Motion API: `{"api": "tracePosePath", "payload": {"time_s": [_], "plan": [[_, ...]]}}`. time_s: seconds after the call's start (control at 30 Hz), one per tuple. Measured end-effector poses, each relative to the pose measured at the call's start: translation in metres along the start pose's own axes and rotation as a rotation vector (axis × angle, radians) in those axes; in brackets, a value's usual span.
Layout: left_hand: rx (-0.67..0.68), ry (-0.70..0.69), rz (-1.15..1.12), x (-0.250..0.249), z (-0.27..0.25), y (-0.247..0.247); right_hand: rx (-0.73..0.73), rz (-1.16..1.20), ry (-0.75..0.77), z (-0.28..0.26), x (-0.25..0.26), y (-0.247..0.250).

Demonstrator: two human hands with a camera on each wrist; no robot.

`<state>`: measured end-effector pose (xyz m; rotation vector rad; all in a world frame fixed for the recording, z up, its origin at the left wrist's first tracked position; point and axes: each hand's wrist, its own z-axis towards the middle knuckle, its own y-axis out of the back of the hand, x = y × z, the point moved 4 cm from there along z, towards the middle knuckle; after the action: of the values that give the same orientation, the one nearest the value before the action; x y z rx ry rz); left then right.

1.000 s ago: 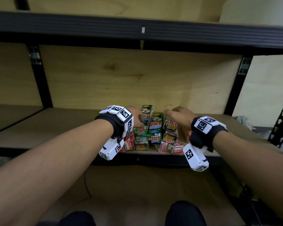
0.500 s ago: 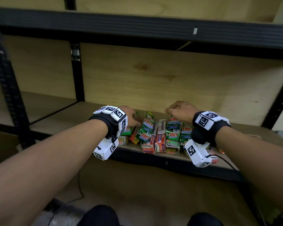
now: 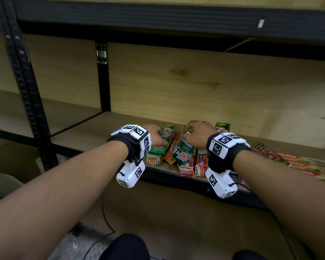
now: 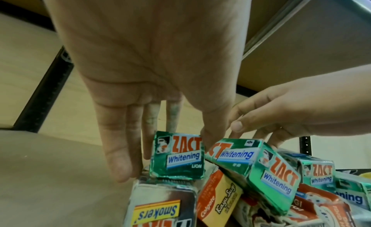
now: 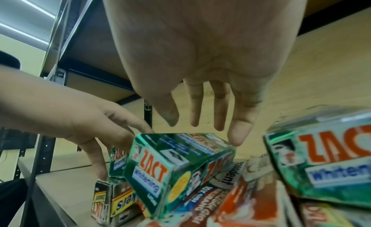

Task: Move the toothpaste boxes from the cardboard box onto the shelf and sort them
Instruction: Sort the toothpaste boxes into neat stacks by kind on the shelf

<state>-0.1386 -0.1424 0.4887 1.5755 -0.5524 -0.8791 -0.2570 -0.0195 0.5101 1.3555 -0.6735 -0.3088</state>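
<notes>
A heap of toothpaste boxes lies at the front of the wooden shelf (image 3: 79, 136). My left hand (image 3: 156, 136) reaches down over a small green ZACT box (image 4: 178, 156). Its fingers (image 4: 118, 159) lie along the box's left side and the thumb is wedged at its right corner, so it pinches the box. That box sits on a ZACT Smokers box (image 4: 160, 206). Beside it a second green ZACT box (image 5: 176, 163) leans tilted across the heap. My right hand (image 5: 200, 122) hovers over this one with straight, spread fingers, one fingertip touching its far top edge.
Red Pepsodent boxes (image 3: 195, 166) and an orange Colgate box (image 4: 216, 198) lie under the green ones. Long ZACT and Colgate boxes (image 3: 281, 158) lie flat on the shelf to the right. A black upright post (image 3: 103, 81) stands at the back left; the upper shelf beam (image 3: 158, 17) runs overhead.
The view has swung, so the pile now sits further right. Both hands have closed in on the middle of the heap. A green box now leans tilted there.
</notes>
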Motion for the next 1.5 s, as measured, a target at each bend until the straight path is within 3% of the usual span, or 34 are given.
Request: {"api": "tracePosePath", "payload": {"time_s": [0.17,0.37,0.47,1.0,1.1,1.27,1.5], "plan": [[-0.007,0.018,-0.078,0.007,0.002,-0.002,0.138,0.128,-0.143,0.007,0.007,-0.024],[-0.022,0.066,-0.185,0.013,-0.003,0.0,0.145,0.349,-0.209,0.01,0.003,-0.03],[-0.079,0.07,-0.101,0.014,-0.007,0.002,0.131,0.407,-0.227,0.011,-0.003,-0.028],[-0.171,-0.088,0.175,-0.02,0.007,-0.014,0.181,0.402,-0.233,-0.002,-0.011,-0.006],[-0.167,-0.063,0.265,-0.03,0.01,-0.022,0.156,0.392,-0.226,-0.006,-0.011,0.002],[-0.043,0.022,0.386,-0.035,0.018,-0.034,0.113,0.379,-0.227,-0.01,-0.017,0.01],[-0.097,0.057,0.323,-0.042,0.019,-0.029,0.108,0.335,-0.212,-0.013,-0.022,0.016]]}}
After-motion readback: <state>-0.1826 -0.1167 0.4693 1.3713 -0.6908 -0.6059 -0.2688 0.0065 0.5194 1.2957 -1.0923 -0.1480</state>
